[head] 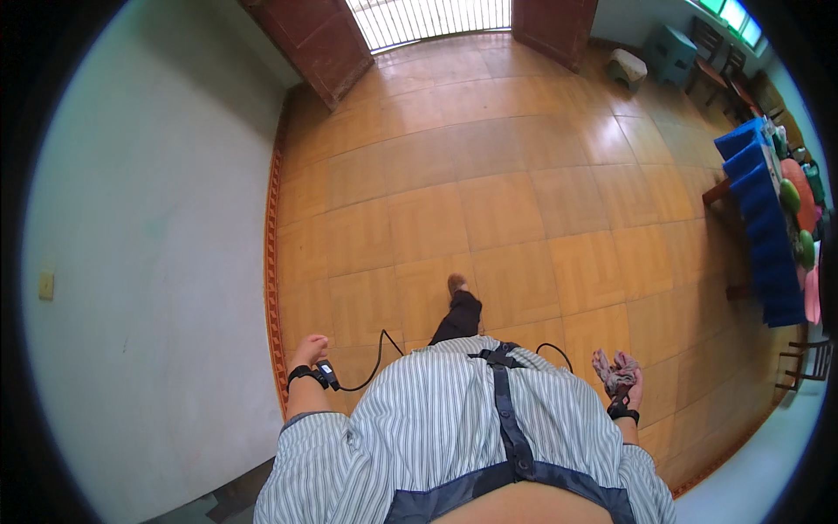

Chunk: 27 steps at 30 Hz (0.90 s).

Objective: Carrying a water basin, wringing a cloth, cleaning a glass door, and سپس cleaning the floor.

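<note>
My right hand (632,393) is closed around a crumpled greyish-pink cloth (615,370), held out at my right side above the tiled floor. On the other side, my left hand (312,348) hangs near the white wall with its fingers curled; whether they are fully closed is hard to tell, and no object shows in it. Each wrist bears a black strap, the left one with a small black device (327,374) and a cable. My striped shirt fills the lower middle, and one foot in a brown shoe (456,283) is on the floor.
Brown double doors (314,46) stand apart before a metal-barred gate (432,23). A table with a blue cloth (753,216) holds green fruits (789,195) and other items at right. Stools (671,56) and wooden chairs (713,72) are at the upper right. A wall (163,229) runs along my left.
</note>
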Tool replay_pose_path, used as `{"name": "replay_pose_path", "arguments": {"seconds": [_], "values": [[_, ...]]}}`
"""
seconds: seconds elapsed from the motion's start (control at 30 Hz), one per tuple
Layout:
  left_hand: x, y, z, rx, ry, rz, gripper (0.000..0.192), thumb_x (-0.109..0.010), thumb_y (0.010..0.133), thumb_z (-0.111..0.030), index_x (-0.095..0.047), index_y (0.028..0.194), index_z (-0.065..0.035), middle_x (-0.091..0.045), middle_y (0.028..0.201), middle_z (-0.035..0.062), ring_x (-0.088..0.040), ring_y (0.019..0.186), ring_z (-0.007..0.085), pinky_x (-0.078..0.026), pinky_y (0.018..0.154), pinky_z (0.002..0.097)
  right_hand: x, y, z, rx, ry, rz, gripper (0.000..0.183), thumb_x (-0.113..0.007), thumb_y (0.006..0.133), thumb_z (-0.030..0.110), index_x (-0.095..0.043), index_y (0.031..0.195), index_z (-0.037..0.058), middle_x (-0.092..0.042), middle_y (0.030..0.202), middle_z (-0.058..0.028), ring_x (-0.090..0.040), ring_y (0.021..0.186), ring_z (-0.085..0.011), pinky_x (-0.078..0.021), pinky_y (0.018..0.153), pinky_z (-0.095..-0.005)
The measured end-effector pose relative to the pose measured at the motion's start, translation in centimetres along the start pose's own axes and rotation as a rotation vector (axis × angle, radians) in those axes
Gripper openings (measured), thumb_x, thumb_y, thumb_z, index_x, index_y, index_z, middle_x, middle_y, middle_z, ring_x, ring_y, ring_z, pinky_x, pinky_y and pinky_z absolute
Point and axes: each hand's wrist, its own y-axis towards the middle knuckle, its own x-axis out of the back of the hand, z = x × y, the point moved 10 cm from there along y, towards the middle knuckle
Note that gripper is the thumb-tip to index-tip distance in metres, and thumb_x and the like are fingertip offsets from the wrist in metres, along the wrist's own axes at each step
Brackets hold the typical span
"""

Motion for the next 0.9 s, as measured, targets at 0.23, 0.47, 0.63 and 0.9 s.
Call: {"name": "replay_pose_path", "arguments": {"seconds": [0.23, 0.47, 0.63, 0.9], "values": [[-1.9, 13.2, -17.0, -0.015, -0.134, 0.082, 0.019, -0.059, 0.086, -0.018, -0.063, 0.099, -0.0051, -0.059, 0.076, 0.0033, -0.053, 0.057, 0.0163, -0.046, 0.052, 0.0305, -11.6, 11.7, 3.3, -0.142, -0.059, -0.081, 0.055, -0.039, 0.082, 0.023, -0.044, 0.133, 0.0029, -0.048, 0.133, -0.0131, -0.048, 0.116, -0.0344, -0.0393, 0.097, -0.0526], [-2.6, 24.1, -44.4, -0.258, 0.036, 0.009, 0.025, -0.063, 0.085, -0.019, -0.063, 0.104, -0.0035, -0.061, 0.082, 0.0023, -0.055, 0.069, 0.0121, -0.045, 0.061, 0.0263, -26.2, 22.1, 7.5, -0.026, 0.132, -0.235, 0.046, -0.041, 0.080, 0.011, -0.049, 0.125, 0.0012, -0.050, 0.125, -0.0121, -0.056, 0.086, -0.0301, -0.0486, 0.077, -0.0556], [-6.7, 28.6, -53.9, -0.412, 0.040, 0.017, 0.024, -0.063, 0.086, -0.019, -0.063, 0.104, -0.0028, -0.062, 0.086, 0.0019, -0.056, 0.072, 0.0115, -0.046, 0.064, 0.0254, -31.2, 33.2, 11.5, -0.053, 0.027, -0.114, 0.051, -0.042, 0.079, 0.013, -0.046, 0.130, 0.0033, -0.047, 0.132, -0.0118, -0.056, 0.092, -0.0289, -0.0480, 0.081, -0.0497], [-4.2, 25.3, -47.0, 0.091, -0.085, -0.148, 0.021, -0.061, 0.087, -0.023, -0.064, 0.106, -0.0133, -0.063, 0.087, -0.0025, -0.059, 0.070, 0.0111, -0.045, 0.057, 0.0276, -45.2, 57.9, 16.2, -0.271, -0.369, 0.171, 0.063, -0.045, 0.075, 0.016, -0.040, 0.137, 0.0061, -0.041, 0.140, -0.0103, -0.056, 0.090, -0.0245, -0.0479, 0.082, -0.0404]]}}
